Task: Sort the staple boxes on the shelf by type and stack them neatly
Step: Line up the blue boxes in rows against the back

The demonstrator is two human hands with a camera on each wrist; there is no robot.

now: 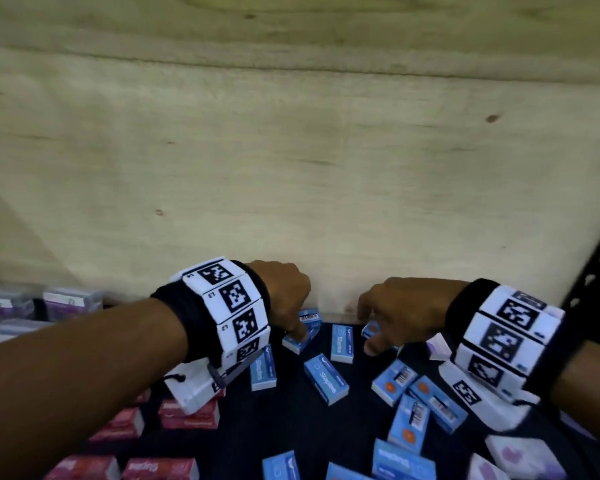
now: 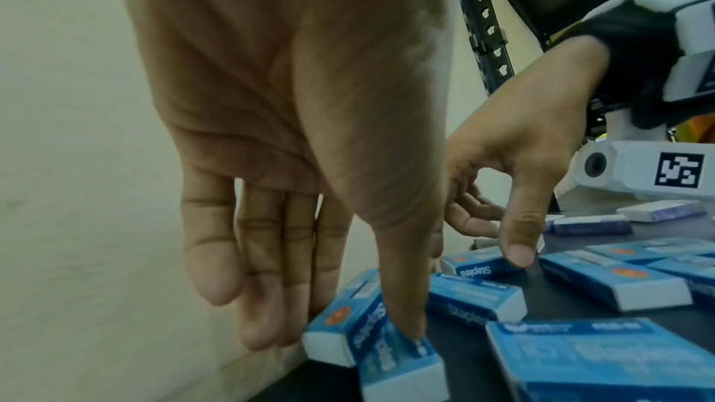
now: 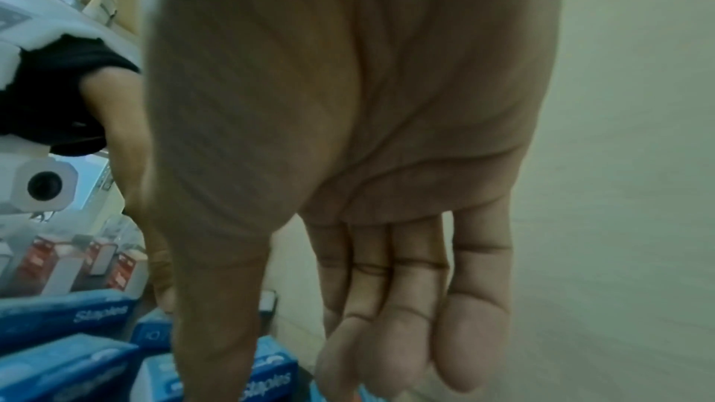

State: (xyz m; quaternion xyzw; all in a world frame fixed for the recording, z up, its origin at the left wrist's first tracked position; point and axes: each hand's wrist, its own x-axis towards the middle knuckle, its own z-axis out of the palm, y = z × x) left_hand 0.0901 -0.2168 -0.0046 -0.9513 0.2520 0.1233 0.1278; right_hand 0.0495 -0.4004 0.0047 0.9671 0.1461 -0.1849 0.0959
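A big pale wooden board (image 1: 291, 168) stands at the far side. Below it is the dark shelf (image 1: 291, 420), and the staple boxes lie all over it.

The blue boxes (image 1: 326, 378) are spread in a messy bunch in the middle and on the right, lying at all angles. The red boxes (image 1: 191, 414) sit at the near left, mostly in rows. Some purple boxes (image 1: 71, 301) stand at the far left, and a few pale ones lie at the near right.

The left hand (image 1: 284, 289) reaches down at the far edge. Its grip pinches a blue box (image 2: 390, 356) between thumb and fingers, on the long sides. The box is tipped up on another blue box (image 2: 336, 317).

The right hand (image 1: 399, 306) is just to the right. Its thumb tip touches one more small blue box (image 2: 479, 265), and its fingers hang straight and loose, so this grip is open with nothing in it.

These boxes look small, stiff and light, but smooth, so they could slip or slide. The best place to take one is probably across its two long sides. Squeezing too hard might dent the thin card.
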